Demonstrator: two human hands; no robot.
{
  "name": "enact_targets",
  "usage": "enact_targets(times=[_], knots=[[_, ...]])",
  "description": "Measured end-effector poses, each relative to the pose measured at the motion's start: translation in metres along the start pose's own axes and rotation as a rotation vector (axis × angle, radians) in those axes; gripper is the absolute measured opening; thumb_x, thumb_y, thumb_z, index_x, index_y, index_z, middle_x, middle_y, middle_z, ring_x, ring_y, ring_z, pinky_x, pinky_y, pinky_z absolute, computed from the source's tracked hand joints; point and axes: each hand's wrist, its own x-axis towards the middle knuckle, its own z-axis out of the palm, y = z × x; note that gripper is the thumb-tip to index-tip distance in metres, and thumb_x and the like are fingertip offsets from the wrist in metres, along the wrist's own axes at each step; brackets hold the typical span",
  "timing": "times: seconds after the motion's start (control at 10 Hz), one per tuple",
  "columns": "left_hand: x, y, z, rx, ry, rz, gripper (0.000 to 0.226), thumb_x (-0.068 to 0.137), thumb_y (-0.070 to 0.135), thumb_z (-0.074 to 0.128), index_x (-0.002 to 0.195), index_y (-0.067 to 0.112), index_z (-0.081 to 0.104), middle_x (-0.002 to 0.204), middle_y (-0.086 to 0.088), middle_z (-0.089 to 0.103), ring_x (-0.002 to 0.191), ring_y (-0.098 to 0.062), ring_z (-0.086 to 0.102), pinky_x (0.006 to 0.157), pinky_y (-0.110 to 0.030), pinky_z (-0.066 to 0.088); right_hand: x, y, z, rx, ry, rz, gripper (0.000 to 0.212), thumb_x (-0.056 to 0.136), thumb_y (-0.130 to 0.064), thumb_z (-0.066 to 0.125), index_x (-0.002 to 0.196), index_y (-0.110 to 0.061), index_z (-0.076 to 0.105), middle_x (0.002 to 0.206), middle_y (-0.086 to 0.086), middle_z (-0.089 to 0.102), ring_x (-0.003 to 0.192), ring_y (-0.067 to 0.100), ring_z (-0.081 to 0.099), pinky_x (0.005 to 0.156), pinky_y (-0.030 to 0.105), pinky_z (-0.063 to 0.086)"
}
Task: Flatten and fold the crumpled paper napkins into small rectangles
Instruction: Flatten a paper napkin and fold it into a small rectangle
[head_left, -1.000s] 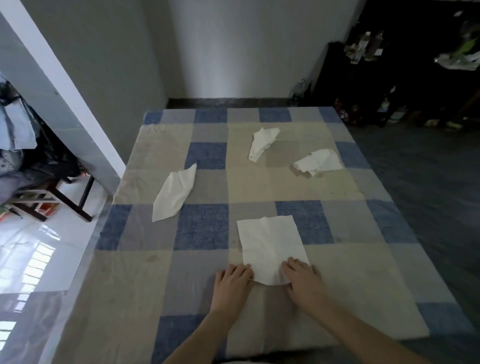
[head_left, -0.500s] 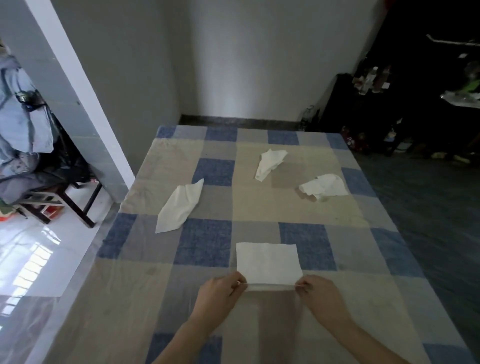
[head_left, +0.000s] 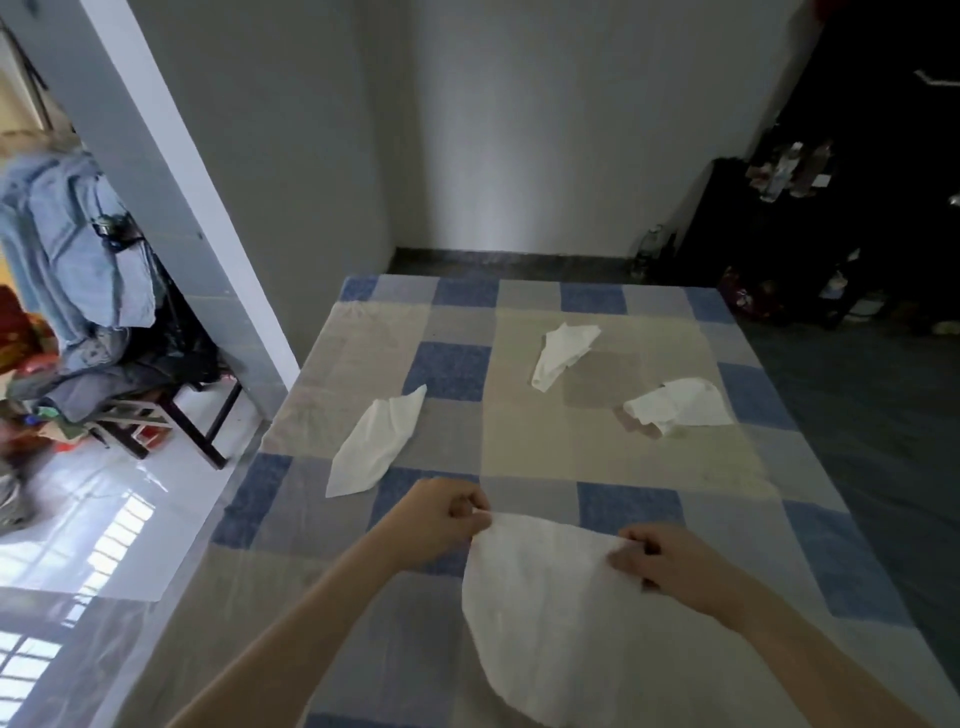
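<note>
Head view shows both of my hands holding one napkin (head_left: 540, 618) up over the near part of the checked tablecloth (head_left: 291, 561). My left hand (head_left: 436, 519) pinches one top corner and my right hand (head_left: 670, 566) pinches the other, so the sheet hangs towards me. It looks light, limp and easy to tear, so I judge corners the best hold. Whether its lower edge touches the cloth I cannot tell. Farther off lie three crumpled napkins: one at left (head_left: 376, 441), one at right (head_left: 680, 405), and one near the far middle (head_left: 563, 353). Nothing blocks the laying space.
</note>
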Motion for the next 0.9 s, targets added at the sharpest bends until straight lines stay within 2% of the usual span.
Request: enact_targets(times=[0.1, 0.2, 0.3, 0.4, 0.5, 0.6, 0.7, 0.8, 0.9], knots=[[0.032, -0.020, 0.012, 0.085, -0.049, -0.070, 0.016, 0.092, 0.026, 0.062, 0.076, 0.029, 0.060, 0.060, 0.020, 0.056, 0.060, 0.004, 0.054, 0.059, -0.011, 0.037, 0.044, 0.019, 0.007, -0.044, 0.110, -0.006, 0.036, 0.095, -0.022, 0.056, 0.062, -0.015, 0.044, 0.056, -0.002, 0.040, 0.052, 0.010, 0.041, 0.058, 0.024, 0.035], [0.061, -0.043, 0.026, 0.160, -0.069, -0.140, 0.021, 0.092, 0.031, 0.060, 0.073, 0.035, 0.054, 0.066, 0.018, 0.054, 0.064, 0.001, 0.052, 0.065, -0.020, 0.040, 0.088, 0.033, 0.012, -0.035, 0.190, -0.018, 0.034, 0.094, -0.017, 0.056, 0.062, -0.009, 0.049, 0.056, 0.005, 0.045, 0.054, 0.016, 0.043, 0.058, 0.031, 0.031], [0.089, -0.060, 0.037, 0.213, -0.082, -0.195, 0.014, 0.093, 0.033, 0.056, 0.080, 0.031, 0.055, 0.077, 0.014, 0.056, 0.073, -0.007, 0.054, 0.069, -0.028, 0.046, 0.123, 0.037, 0.010, -0.081, 0.264, -0.007, 0.023, 0.093, -0.019, 0.057, 0.072, -0.008, 0.057, 0.063, 0.005, 0.056, 0.058, 0.013, 0.048, 0.053, 0.020, 0.032], [0.113, -0.073, 0.039, 0.247, -0.102, -0.233, 0.011, 0.095, 0.035, 0.053, 0.094, 0.027, 0.060, 0.091, 0.008, 0.061, 0.084, -0.011, 0.057, 0.074, -0.031, 0.049, 0.149, 0.040, 0.007, -0.165, 0.282, -0.027, 0.008, 0.093, -0.021, 0.055, 0.087, -0.017, 0.059, 0.077, -0.005, 0.059, 0.068, 0.002, 0.052, 0.052, 0.013, 0.031], [0.127, -0.083, 0.041, 0.253, -0.093, -0.260, 0.013, 0.096, 0.035, 0.052, 0.103, 0.027, 0.059, 0.093, 0.008, 0.059, 0.090, -0.016, 0.060, 0.073, -0.030, 0.047, 0.162, 0.048, 0.009, -0.118, 0.293, -0.044, 0.004, 0.093, -0.018, 0.056, 0.094, -0.022, 0.057, 0.084, -0.006, 0.061, 0.072, 0.002, 0.054, 0.056, 0.014, 0.038], [0.120, -0.084, 0.059, 0.319, 0.187, -0.191, 0.023, 0.095, 0.026, 0.054, 0.118, 0.022, 0.053, 0.112, 0.003, 0.055, 0.101, -0.019, 0.053, 0.081, -0.033, 0.045, 0.158, 0.053, 0.024, -0.120, 0.463, -0.014, 0.023, 0.091, -0.013, 0.058, 0.113, -0.018, 0.054, 0.111, 0.004, 0.052, 0.089, 0.018, 0.054, 0.077, 0.031, 0.051], [0.100, -0.063, 0.103, 0.301, 0.442, -0.129, 0.029, 0.095, 0.022, 0.052, 0.124, 0.022, 0.047, 0.131, 0.003, 0.044, 0.116, -0.018, 0.043, 0.097, -0.033, 0.040, 0.140, 0.047, 0.042, -0.147, 0.694, -0.163, 0.040, 0.091, -0.016, 0.056, 0.129, -0.016, 0.045, 0.132, 0.007, 0.040, 0.115, 0.025, 0.046, 0.098, 0.036, 0.042], [0.088, -0.049, 0.153, 0.291, 0.352, -0.105, 0.049, 0.097, 0.042, 0.039, 0.142, 0.028, 0.032, 0.152, 0.006, 0.025, 0.141, -0.010, 0.020, 0.117, -0.033, 0.020, 0.134, 0.012, 0.100, -0.240, 0.555, -0.238, 0.053, 0.095, -0.036, 0.045, 0.143, -0.018, 0.028, 0.147, 0.008, 0.030, 0.135, 0.019, 0.031, 0.114, 0.033, 0.026], [0.087, -0.053, 0.179, 0.544, 0.209, -0.114, 0.085, 0.089, 0.059, 0.041, 0.154, 0.022, 0.000, 0.159, -0.001, 0.008, 0.147, -0.014, -0.012, 0.118, -0.038, 0.003, 0.137, 0.001, 0.146, -0.136, 0.238, -0.013, 0.092, 0.090, -0.047, 0.047, 0.150, -0.005, -0.008, 0.157, 0.021, -0.006, 0.146, 0.033, 0.002, 0.119, 0.042, 0.014]])
